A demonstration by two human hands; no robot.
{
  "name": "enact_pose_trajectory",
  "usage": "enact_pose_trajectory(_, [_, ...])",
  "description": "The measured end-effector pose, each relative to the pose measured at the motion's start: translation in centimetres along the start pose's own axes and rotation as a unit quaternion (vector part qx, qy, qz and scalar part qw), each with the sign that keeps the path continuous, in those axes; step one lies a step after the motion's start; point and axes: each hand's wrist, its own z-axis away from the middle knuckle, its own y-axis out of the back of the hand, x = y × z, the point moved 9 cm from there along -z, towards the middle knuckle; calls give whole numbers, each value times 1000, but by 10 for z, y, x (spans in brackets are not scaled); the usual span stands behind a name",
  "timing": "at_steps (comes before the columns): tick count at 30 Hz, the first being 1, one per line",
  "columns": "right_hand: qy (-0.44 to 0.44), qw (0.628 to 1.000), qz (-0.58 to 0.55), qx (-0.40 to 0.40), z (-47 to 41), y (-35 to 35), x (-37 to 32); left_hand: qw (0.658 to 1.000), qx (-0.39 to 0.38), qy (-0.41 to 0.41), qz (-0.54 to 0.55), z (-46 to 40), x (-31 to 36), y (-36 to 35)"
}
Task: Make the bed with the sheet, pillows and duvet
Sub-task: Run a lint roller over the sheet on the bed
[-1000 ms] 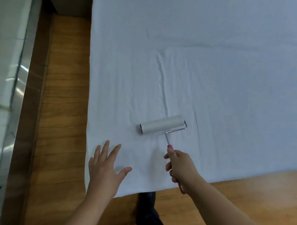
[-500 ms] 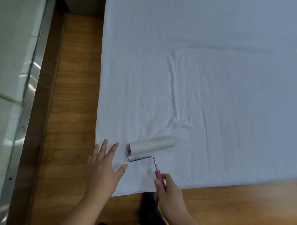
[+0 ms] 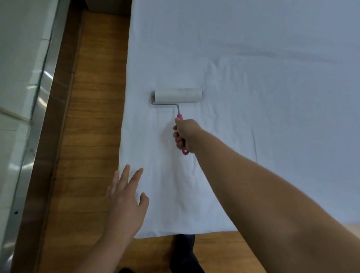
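At centre frame the sheet (image 3: 253,52) lies spread, the right hand (image 3: 185,134) gripping a lint roller (image 3: 177,96), the left hand (image 3: 126,197) apparently flat, fingers splayed; pillows and duvet remain.

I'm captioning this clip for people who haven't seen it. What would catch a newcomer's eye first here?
First the lint roller, lying on the white sheet near the bed's left edge, its pink handle gripped by the right hand on an outstretched arm. Next the left hand, fingers spread, at the sheet's near left corner. Wooden floor runs along the bed's left side.
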Motion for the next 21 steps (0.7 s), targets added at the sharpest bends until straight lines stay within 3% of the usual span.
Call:
enact_pose_trajectory(4, [0,1000,2,-9,6,-1,10,1000,1,6,1,0,-5,3])
enact_pose_trajectory(13, [18,1000,6,7,72,13,170,1000,-12,-11,11,13,-4,-1])
enact_pose_trajectory(18, [-4,998,63,0,120,19,261,1000,-23,-11,17,25,-14,-2])
enact_pose_trajectory(21, [-36,986,160,-8,120,31,334,999,-28,-9,12,30,-20,-2])
